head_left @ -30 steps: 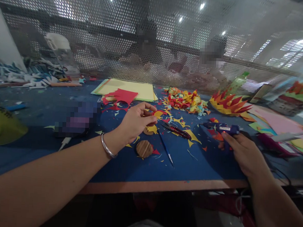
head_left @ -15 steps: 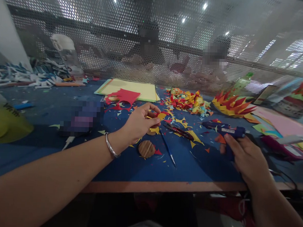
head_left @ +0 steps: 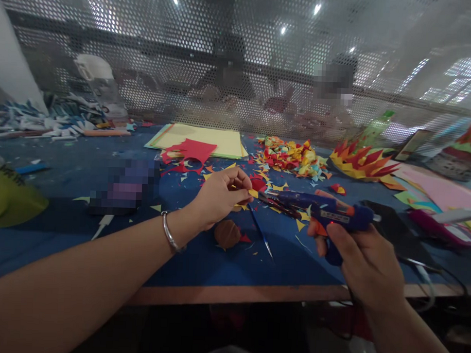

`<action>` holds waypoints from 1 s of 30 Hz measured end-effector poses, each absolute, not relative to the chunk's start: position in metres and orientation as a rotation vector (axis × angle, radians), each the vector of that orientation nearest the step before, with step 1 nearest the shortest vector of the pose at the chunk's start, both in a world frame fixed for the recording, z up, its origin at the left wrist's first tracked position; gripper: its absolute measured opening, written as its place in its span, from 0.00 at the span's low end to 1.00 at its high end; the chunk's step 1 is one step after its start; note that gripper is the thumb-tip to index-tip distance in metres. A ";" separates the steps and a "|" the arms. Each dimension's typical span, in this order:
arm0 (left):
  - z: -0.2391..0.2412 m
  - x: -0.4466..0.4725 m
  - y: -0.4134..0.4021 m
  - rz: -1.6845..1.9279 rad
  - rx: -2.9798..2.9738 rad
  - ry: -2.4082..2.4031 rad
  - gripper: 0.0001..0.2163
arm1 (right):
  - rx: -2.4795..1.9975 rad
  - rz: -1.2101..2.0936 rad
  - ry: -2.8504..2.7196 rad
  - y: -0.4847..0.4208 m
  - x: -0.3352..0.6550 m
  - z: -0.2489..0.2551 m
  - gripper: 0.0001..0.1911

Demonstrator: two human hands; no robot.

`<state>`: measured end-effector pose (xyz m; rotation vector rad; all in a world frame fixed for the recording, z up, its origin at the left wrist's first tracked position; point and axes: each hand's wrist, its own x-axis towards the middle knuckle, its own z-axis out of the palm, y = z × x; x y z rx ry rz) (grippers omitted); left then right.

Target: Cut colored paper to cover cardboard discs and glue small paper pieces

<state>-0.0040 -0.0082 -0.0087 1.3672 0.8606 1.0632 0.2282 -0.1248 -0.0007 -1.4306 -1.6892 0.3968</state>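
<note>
Between thumb and fingers my left hand (head_left: 225, 196) pinches a small yellow paper piece (head_left: 253, 193). A bangle circles that wrist. My right hand (head_left: 362, 258) grips a blue glue gun (head_left: 330, 213), its nozzle pointing left, close to the paper; whether they touch I cannot tell. Under the nozzle lie dark-handled scissors (head_left: 283, 206), partly covered. Below the left hand are a round wooden disc (head_left: 227, 234) and a blue paintbrush (head_left: 261, 231). Coloured paper scraps surround them.
Behind are yellow paper sheets (head_left: 206, 137), a cut red sheet (head_left: 195, 150), a heap of paper bits (head_left: 292, 157) and a flame-like paper crown (head_left: 359, 160). A phone (head_left: 391, 231) lies right. People sit beyond the perforated screen (head_left: 158, 65).
My right hand has brought the glue gun left, its nozzle now near the yellow paper. The left hand has shifted slightly down, still pinching the paper.
</note>
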 end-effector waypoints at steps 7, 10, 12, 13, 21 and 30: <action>-0.005 -0.002 -0.015 1.028 1.359 0.881 0.06 | -1.416 0.377 -1.704 -0.122 0.214 -0.006 0.19; -0.005 -0.001 -0.016 1.031 1.371 0.871 0.06 | -1.463 0.342 -1.723 -0.122 0.213 -0.007 0.20; -0.004 -0.001 -0.016 1.028 1.376 0.874 0.07 | -1.473 0.330 -1.726 -0.122 0.214 -0.007 0.19; -0.004 -0.001 -0.016 1.025 1.377 0.875 0.07 | -1.475 0.323 -1.729 -0.122 0.215 -0.008 0.18; -0.004 -0.001 -0.016 1.024 1.361 0.839 0.07 | -1.496 0.300 -1.782 -0.121 0.217 -0.010 0.21; -0.004 -0.001 -0.016 1.010 1.383 0.841 0.07 | -1.415 0.217 -1.900 -0.117 0.225 -0.013 0.21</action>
